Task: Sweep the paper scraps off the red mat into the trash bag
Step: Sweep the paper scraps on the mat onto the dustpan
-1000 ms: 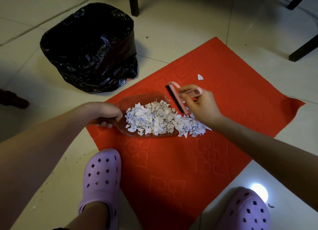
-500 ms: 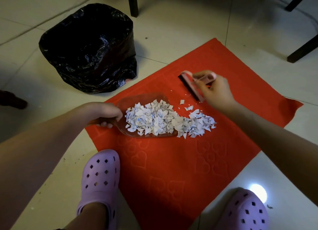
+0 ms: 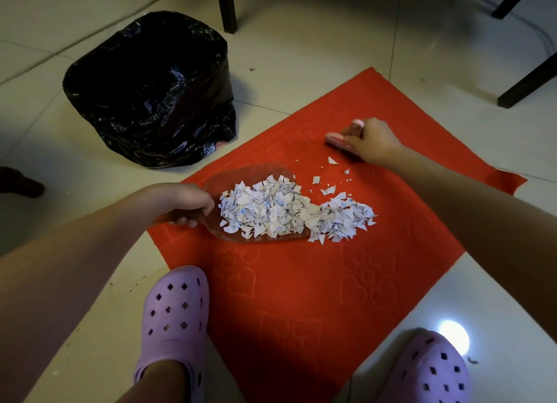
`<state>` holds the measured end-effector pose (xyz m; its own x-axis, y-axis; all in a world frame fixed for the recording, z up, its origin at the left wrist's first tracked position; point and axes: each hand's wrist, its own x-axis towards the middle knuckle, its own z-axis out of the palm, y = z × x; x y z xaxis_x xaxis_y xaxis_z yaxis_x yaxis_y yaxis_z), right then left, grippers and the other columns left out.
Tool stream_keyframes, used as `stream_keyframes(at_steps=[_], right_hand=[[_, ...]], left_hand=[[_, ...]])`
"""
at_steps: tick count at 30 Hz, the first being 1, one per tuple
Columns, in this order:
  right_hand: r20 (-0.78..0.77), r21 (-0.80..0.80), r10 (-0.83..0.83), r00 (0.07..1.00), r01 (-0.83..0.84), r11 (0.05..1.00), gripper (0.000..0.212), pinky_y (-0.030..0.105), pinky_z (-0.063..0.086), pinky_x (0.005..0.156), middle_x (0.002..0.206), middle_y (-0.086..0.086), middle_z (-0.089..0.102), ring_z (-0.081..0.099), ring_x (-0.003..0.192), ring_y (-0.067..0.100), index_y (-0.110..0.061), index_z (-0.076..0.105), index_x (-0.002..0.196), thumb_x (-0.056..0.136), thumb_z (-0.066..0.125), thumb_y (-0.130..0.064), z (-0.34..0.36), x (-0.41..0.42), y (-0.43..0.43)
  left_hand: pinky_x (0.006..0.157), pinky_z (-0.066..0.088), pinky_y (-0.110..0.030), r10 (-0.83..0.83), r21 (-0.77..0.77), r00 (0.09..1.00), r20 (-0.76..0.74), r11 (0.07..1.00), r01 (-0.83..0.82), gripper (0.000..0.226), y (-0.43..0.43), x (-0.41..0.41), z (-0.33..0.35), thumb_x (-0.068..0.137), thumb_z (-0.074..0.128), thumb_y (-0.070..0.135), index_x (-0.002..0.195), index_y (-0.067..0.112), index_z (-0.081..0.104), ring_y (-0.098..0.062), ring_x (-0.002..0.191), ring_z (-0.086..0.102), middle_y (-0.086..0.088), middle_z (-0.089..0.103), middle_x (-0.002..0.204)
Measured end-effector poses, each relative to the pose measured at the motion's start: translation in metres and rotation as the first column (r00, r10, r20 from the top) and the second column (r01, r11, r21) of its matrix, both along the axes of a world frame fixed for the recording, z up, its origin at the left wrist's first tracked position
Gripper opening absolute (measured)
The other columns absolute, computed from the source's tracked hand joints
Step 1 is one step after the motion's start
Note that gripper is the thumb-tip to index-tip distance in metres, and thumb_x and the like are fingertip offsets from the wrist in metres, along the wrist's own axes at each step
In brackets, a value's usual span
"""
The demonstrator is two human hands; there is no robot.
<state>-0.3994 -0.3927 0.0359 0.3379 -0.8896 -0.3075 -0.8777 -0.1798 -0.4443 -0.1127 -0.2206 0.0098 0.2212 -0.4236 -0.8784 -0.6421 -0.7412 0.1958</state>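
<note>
A red mat (image 3: 301, 282) with embossed hearts lies on the tiled floor. A clear plastic dustpan (image 3: 241, 173) rests on its near-left part, heaped with white paper scraps (image 3: 271, 210) that spill past its right lip. My left hand (image 3: 184, 202) grips the dustpan's handle. A few loose scraps (image 3: 332, 160) lie further right. My right hand (image 3: 372, 142) holds a small pink brush (image 3: 336, 138) down on the mat just beyond those scraps. The black trash bag (image 3: 150, 92) stands open on the floor to the left of the mat.
Two lilac clogs (image 3: 176, 315) (image 3: 431, 369) flank the mat's near corner, the left one partly on it. Dark furniture legs (image 3: 226, 6) (image 3: 527, 83) stand behind the bag and at the far right. A bright light spot (image 3: 453, 336) reflects off the tile.
My right hand carried the brush from the pile's edge up and to the right, then set it down on the mat beyond the stray scraps. A few scraps now lie scattered. The left hand stayed put.
</note>
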Motion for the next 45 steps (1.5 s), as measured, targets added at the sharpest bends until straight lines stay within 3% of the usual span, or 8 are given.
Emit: stream_keyframes(at_steps=[6, 14, 20, 24, 28, 36, 40, 45], right_hand=[[0.015, 0.017, 0.299, 0.954, -0.299, 0.954, 0.027, 0.039, 0.054, 0.08, 0.107, 0.004, 0.068, 0.065, 0.089, 0.022, -0.014, 0.064, 0.119, 0.094, 0.053, -0.016, 0.012, -0.024, 0.046], [0.084, -0.173, 0.061, 0.995, -0.046, 0.984, 0.026, 0.04, 0.047, 0.094, 0.118, 0.012, 0.066, 0.06, 0.109, 0.029, -0.012, 0.065, 0.118, 0.094, 0.054, -0.015, -0.002, -0.037, 0.018], [0.015, -0.062, 0.152, 0.988, -0.151, 0.987, 0.027, 0.032, 0.051, 0.056, 0.09, 0.013, 0.07, 0.06, 0.061, 0.022, -0.014, 0.064, 0.113, 0.098, 0.048, -0.03, -0.018, -0.017, 0.053], [0.201, -0.052, 0.167, 0.965, -0.16, 0.986, 0.027, 0.049, 0.055, 0.069, 0.096, 0.007, 0.072, 0.067, 0.079, 0.034, -0.015, 0.063, 0.12, 0.096, 0.052, -0.014, -0.01, -0.016, 0.075], [0.275, -0.155, 0.122, 0.954, -0.081, 0.985, 0.028, 0.043, 0.053, 0.086, 0.111, 0.0, 0.068, 0.066, 0.097, 0.025, -0.014, 0.065, 0.119, 0.093, 0.055, -0.011, 0.005, -0.017, 0.057], [0.095, -0.131, 0.24, 0.966, -0.227, 0.965, 0.026, 0.045, 0.051, 0.087, 0.114, 0.008, 0.068, 0.063, 0.102, 0.028, -0.018, 0.066, 0.115, 0.094, 0.055, -0.028, -0.006, 0.028, 0.024], [-0.118, 0.032, 0.488, 0.865, -0.488, 0.872, 0.024, 0.039, 0.054, 0.075, 0.104, 0.005, 0.07, 0.064, 0.086, 0.024, -0.023, 0.065, 0.115, 0.094, 0.054, -0.023, -0.008, 0.029, 0.029], [-0.106, 0.109, 0.599, 0.794, -0.589, 0.801, 0.023, 0.038, 0.051, 0.085, 0.108, 0.0, 0.07, 0.063, 0.096, 0.017, -0.019, 0.068, 0.113, 0.093, 0.056, -0.021, 0.022, 0.011, 0.037]], left_hand=[[0.044, 0.026, -0.017, 0.002, 0.0, 1.0, -0.002, 1.0, -0.002, 0.013, -0.001, 0.0, -0.001, 0.081, 0.047, 0.014, 0.074, 0.005, 0.054, -0.014, 0.032, 0.032, -0.006, 0.05, 0.047], [0.043, 0.026, -0.018, 0.028, 0.011, 1.0, -0.012, 1.0, -0.027, 0.012, -0.001, 0.003, -0.003, 0.081, 0.048, 0.014, 0.078, 0.004, 0.054, -0.013, 0.032, 0.032, -0.006, 0.051, 0.047], [0.041, 0.026, -0.016, 0.021, -0.008, 1.0, -0.006, 1.0, -0.022, 0.012, 0.0, 0.002, -0.002, 0.082, 0.047, 0.013, 0.083, 0.004, 0.054, -0.014, 0.033, 0.032, -0.007, 0.05, 0.049], [0.041, 0.026, -0.016, 0.026, -0.009, 1.0, -0.016, 1.0, -0.026, 0.012, 0.0, 0.001, -0.001, 0.082, 0.047, 0.013, 0.078, 0.004, 0.054, -0.014, 0.033, 0.032, -0.007, 0.051, 0.049], [0.042, 0.026, -0.017, 0.039, -0.007, 0.999, -0.021, 0.999, -0.039, 0.012, 0.0, 0.003, -0.001, 0.082, 0.047, 0.013, 0.083, 0.004, 0.055, -0.014, 0.033, 0.032, -0.006, 0.051, 0.049], [0.042, 0.027, -0.018, 0.045, 0.024, 0.999, -0.02, 0.999, -0.045, 0.01, 0.001, 0.009, -0.005, 0.08, 0.049, 0.014, 0.077, 0.007, 0.054, -0.013, 0.032, 0.033, -0.005, 0.052, 0.046], [0.042, 0.028, -0.019, 0.047, 0.04, 0.999, -0.017, 0.998, -0.046, 0.011, 0.002, 0.014, -0.007, 0.08, 0.049, 0.014, 0.076, 0.005, 0.055, -0.013, 0.032, 0.034, -0.005, 0.053, 0.046], [0.042, 0.029, -0.019, 0.038, 0.048, 0.999, -0.028, 0.998, -0.036, 0.012, 0.005, 0.018, -0.008, 0.079, 0.048, 0.016, 0.075, 0.006, 0.055, -0.013, 0.032, 0.035, -0.005, 0.053, 0.047]])
